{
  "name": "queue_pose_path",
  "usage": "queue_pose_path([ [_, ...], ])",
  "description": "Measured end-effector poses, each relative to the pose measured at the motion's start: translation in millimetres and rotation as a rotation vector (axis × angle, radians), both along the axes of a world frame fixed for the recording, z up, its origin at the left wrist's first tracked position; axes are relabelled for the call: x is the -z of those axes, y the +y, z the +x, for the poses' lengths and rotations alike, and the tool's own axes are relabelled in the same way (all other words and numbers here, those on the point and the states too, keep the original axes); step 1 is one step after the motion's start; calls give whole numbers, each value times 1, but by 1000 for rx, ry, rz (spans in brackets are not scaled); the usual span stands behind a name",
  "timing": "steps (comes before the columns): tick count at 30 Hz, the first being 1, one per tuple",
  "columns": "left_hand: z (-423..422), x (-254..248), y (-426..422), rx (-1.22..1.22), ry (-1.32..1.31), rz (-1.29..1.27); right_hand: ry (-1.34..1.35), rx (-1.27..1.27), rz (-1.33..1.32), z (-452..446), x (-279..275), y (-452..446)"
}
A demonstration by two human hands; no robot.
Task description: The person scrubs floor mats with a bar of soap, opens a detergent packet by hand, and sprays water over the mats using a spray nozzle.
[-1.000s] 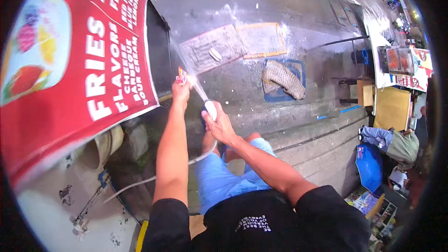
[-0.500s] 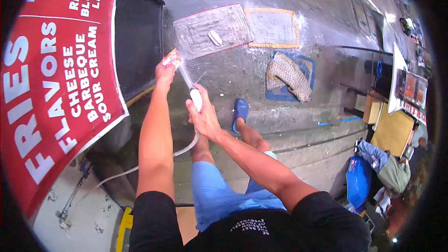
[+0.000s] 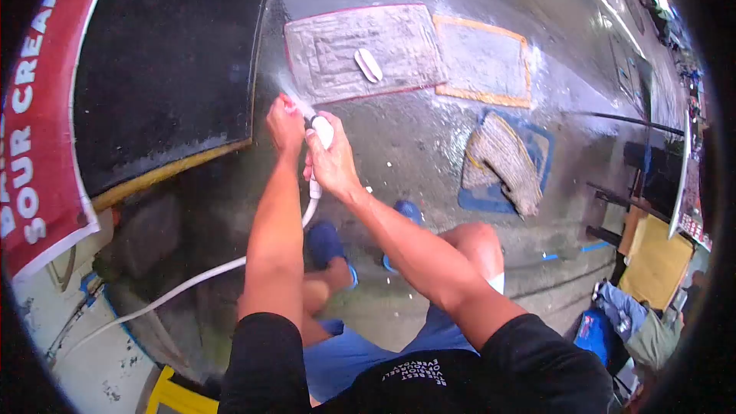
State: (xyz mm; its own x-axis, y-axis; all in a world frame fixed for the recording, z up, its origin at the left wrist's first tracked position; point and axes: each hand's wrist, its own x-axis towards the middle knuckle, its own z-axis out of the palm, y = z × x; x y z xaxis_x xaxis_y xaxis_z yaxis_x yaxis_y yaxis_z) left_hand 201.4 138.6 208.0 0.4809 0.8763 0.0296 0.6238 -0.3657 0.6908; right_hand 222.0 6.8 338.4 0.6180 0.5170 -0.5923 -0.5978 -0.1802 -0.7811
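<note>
My right hand (image 3: 334, 159) is wrapped round a white spray nozzle (image 3: 322, 132), and a fine spray of water leaves its tip. A white hose (image 3: 201, 279) runs from it to the lower left. Just left of the nozzle, my left hand (image 3: 285, 126) is closed on a small red and white packet (image 3: 288, 104), mostly hidden by the fingers and spray. Beyond both hands, a pale mat with a red edge (image 3: 322, 40) lies flat on the wet floor. On it rests a white brush-like piece (image 3: 368, 65), its underside out of sight.
A yellow-edged mat (image 3: 481, 57) adjoins the red-edged one. To the right, a folded woven rug (image 3: 502, 159) lies on a blue-edged mat (image 3: 546, 149). A black panel (image 3: 169, 69) and red banner (image 3: 46, 107) stand at left. A yellow board (image 3: 655, 264) and clothes (image 3: 652, 333) are at right.
The view has shifted, with the banner sliding left and the mats rightward. The nozzle is nearer the left hand, and less of the packet shows. The feet and legs have shifted.
</note>
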Motion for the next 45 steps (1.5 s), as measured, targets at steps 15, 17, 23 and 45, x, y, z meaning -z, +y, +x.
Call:
queue_pose_path([
  [15,-57,186,39,33,-107,-265,-39,59,5,-43,150,30],
  [17,-57,160,31,77,-4,-274,-69,55,20,-45,146,26],
  [23,-44,133,23,168,-84,-310,-59,-56,109,-39,135,24],
  [45,-51,187,16,-83,-334,-1083,-43,134,-70,-45,163,10],
])
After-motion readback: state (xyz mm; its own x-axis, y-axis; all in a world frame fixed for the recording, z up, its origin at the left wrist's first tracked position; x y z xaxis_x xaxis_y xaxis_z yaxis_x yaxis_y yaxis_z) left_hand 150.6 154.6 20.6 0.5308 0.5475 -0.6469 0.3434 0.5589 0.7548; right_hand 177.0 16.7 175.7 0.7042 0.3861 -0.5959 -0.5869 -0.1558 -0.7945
